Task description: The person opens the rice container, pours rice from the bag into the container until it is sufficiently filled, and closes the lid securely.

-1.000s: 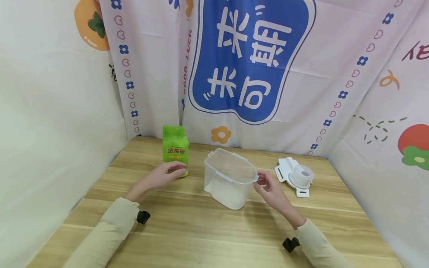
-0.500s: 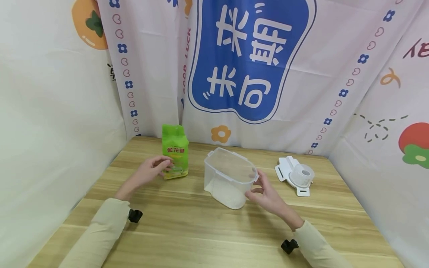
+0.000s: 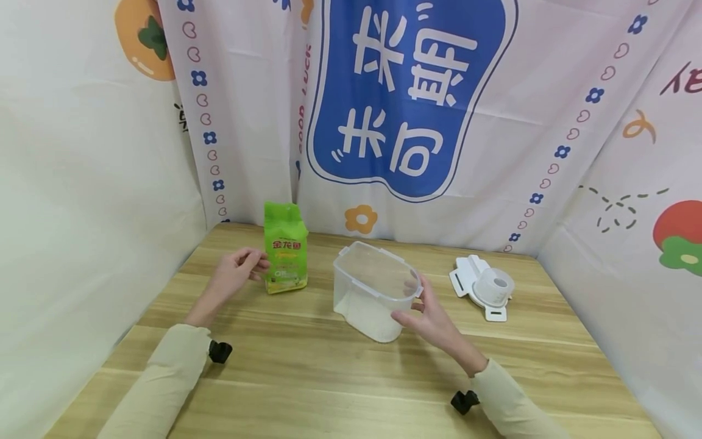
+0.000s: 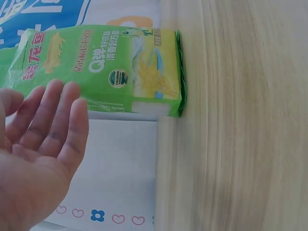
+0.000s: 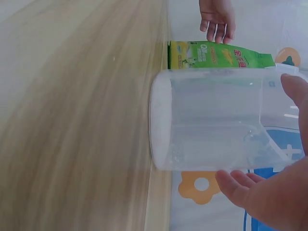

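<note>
A clear plastic rice bin (image 3: 373, 274), lidless, stands on the table with white rice (image 3: 373, 314) in its bottom. My right hand (image 3: 436, 320) is around its rounded right end, thumb in front and fingers behind, partly seen through the plastic. In the right wrist view, the thumb and fingers are spread along the two sides of the bin; whether they touch it I cannot tell. A green rice bag (image 3: 286, 250) stands upright to the left. My left hand (image 3: 233, 274) is at the bag's left side, fingers loosely bent and holding nothing; contact is unclear.
At the right lies a white lid (image 3: 466, 277) with a clear measuring cup (image 3: 495, 286) on it. Behind the wooden table (image 3: 329, 390) hangs a printed cloth (image 3: 258, 122), and more cloth lines both sides.
My left hand has moved left from in front of the bag to its left side. My right hand has shifted from the rim's corner to around the bin's end. The bin stays put.
</note>
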`<act>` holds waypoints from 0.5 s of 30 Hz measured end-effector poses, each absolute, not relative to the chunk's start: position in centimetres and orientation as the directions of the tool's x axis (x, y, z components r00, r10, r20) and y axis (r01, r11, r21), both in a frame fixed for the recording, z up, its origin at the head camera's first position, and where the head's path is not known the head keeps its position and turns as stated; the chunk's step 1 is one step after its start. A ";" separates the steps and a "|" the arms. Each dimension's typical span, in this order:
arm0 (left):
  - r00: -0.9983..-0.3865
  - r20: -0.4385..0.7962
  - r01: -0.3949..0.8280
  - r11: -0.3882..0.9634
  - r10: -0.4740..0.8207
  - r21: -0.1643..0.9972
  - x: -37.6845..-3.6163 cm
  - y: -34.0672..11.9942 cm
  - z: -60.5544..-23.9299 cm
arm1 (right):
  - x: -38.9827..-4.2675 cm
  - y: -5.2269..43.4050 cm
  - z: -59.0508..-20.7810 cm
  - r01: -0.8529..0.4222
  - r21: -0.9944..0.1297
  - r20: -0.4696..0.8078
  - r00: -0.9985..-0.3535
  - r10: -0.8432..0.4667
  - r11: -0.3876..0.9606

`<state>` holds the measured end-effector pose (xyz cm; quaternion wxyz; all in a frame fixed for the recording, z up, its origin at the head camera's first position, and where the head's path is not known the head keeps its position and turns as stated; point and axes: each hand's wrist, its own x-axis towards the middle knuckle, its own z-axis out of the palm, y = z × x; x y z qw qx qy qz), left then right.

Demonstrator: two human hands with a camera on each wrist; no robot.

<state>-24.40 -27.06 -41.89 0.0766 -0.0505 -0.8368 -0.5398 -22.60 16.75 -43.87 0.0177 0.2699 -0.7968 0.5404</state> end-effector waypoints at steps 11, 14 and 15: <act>-0.929 0.175 0.105 0.222 -0.325 0.969 -25.4 -25.6 -41.7 | -22.1 15.6 -44.6 -0.417 -0.870 0.334 -0.891 -0.307 0.265; -0.920 0.171 0.104 0.200 -0.352 0.974 -25.7 -25.4 -42.0 | -21.8 15.2 -44.2 -0.403 -0.886 0.328 -0.895 -0.303 0.229; -0.926 0.165 0.099 0.201 -0.341 0.975 -25.9 -25.3 -42.2 | -21.8 15.1 -44.2 -0.401 -0.890 0.329 -0.895 -0.302 0.218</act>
